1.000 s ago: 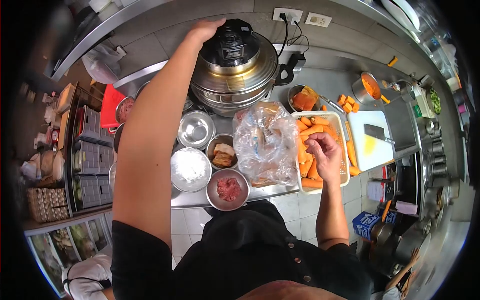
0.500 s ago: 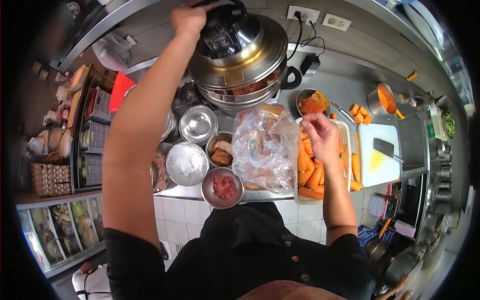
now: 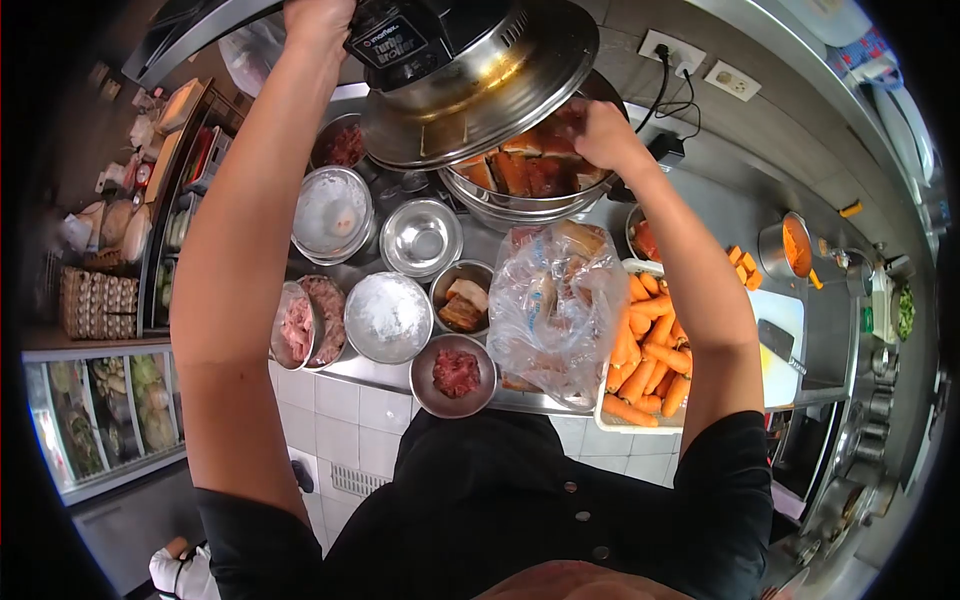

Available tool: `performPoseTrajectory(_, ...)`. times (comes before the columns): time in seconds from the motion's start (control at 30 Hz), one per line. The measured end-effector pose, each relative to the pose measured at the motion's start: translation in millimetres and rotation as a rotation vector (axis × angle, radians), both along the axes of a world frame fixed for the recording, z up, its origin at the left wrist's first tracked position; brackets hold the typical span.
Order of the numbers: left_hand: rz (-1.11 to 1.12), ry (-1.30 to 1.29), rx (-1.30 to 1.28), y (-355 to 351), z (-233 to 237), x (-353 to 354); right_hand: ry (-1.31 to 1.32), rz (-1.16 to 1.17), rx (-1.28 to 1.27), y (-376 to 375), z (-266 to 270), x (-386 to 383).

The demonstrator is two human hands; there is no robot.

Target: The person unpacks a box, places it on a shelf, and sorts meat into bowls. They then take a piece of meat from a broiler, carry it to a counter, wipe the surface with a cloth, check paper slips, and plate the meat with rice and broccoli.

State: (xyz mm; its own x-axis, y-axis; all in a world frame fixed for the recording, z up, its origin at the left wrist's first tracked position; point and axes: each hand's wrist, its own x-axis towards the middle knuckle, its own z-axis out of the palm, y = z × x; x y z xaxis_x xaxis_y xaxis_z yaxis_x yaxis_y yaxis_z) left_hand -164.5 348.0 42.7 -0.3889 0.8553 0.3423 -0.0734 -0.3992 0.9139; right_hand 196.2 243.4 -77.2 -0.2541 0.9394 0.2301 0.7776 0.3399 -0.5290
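Note:
My left hand [image 3: 320,25] is closed on the handle of the turbo broiler lid [image 3: 470,105], holding the lid tilted up to the left. Browned meat pieces [image 3: 530,172] lie in the broiler pot [image 3: 515,215] under it. My right hand [image 3: 603,135] reaches in at the pot's right side, over the meat; its fingertips are too blurred to show whether they grip any. In front of the pot lies a clear plastic bag [image 3: 555,310] with meat inside.
Steel bowls hold white powder [image 3: 388,318], raw red meat [image 3: 457,374] and cooked chunks [image 3: 465,305]. A basket of carrots [image 3: 655,350] is right of the bag. Farther right are a cutting board [image 3: 780,320] with a cleaver [image 3: 778,342]. Cords [image 3: 658,105] hang from a wall outlet.
The lid has been raised and tilted left, showing more of the meat. My right hand has moved from above the carrots up to the pot. The view has shifted.

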Motion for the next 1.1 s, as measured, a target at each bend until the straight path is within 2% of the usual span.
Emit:
performPoseTrajectory(0.07, -0.005, -0.015, -0.003, -4, 0, -5, -0.221, 0.022, -0.096, 20, 0, -10)
performPoseTrajectory(0.1, -0.008, -0.02, -0.005, -5, -1, -7, -0.252, 0.04, -0.139, 33, -5, -11)
performPoseTrajectory(0.13, -0.009, -0.017, -0.005, -5, 0, -8, -0.252, 0.047, -0.143, 50, -16, -8)
performPoseTrajectory(0.2, -0.019, -0.024, 0.005, -5, -1, -14, -0.467, 0.045, -0.017, 94, -50, 7)
performPoseTrajectory(0.23, -0.024, -0.027, 0.013, -3, -3, -18, -0.608, 0.106, -0.137, 134, -70, 19)
performPoseTrajectory(0.27, -0.042, -0.012, 0.027, 5, -12, -28, -0.61, 0.107, -0.144, 139, -68, 25)
performPoseTrajectory(0.3, -0.007, -0.046, 0.017, -27, 10, 0, -0.66, 0.076, -0.134, 142, -59, 29)
performPoseTrajectory(0.4, 0.033, 0.009, 0.064, -39, 18, 13, -0.72, 0.069, -0.124, 150, -54, 45)
performPoseTrajectory(0.47, 0.019, -0.026, -0.04, -46, 22, 20, -0.912, 0.18, -0.216, 138, -38, 40)
performPoseTrajectory(0.53, -0.082, -0.014, 0.138, -46, 22, 22, -0.865, 0.15, -0.277, 102, -6, 22)
performPoseTrajectory(0.57, -0.005, 0.056, 0.04, -46, 24, 18, -0.814, 0.117, -0.331, 87, 4, 13)
performPoseTrajectory(0.6, -0.003, 0.055, 0.039, -50, 27, 20, -0.815, 0.118, -0.331, 85, 2, 10)
performPoseTrajectory(0.67, -0.033, 0.016, 0.038, -58, 32, 28, -1.031, 0.238, -0.318, 79, -3, 3)
performPoseTrajectory(0.77, -0.095, 0.043, 0.085, -53, 28, 22, -1.109, 0.182, -0.363, 68, -4, -6)
performPoseTrajectory(0.9, -0.058, 0.081, 0.031, -52, 25, 18, -1.076, 0.16, -0.314, 71, -18, 0)
performPoseTrajectory(0.97, 0.005, 0.121, 0.088, -47, 24, 14, -1.03, 0.14, -0.238, 69, -20, 4)
performPoseTrajectory(1.1, 0.01, 0.131, 0.01, -47, 23, 8, -1.023, 0.143, -0.266, 74, -24, 7)
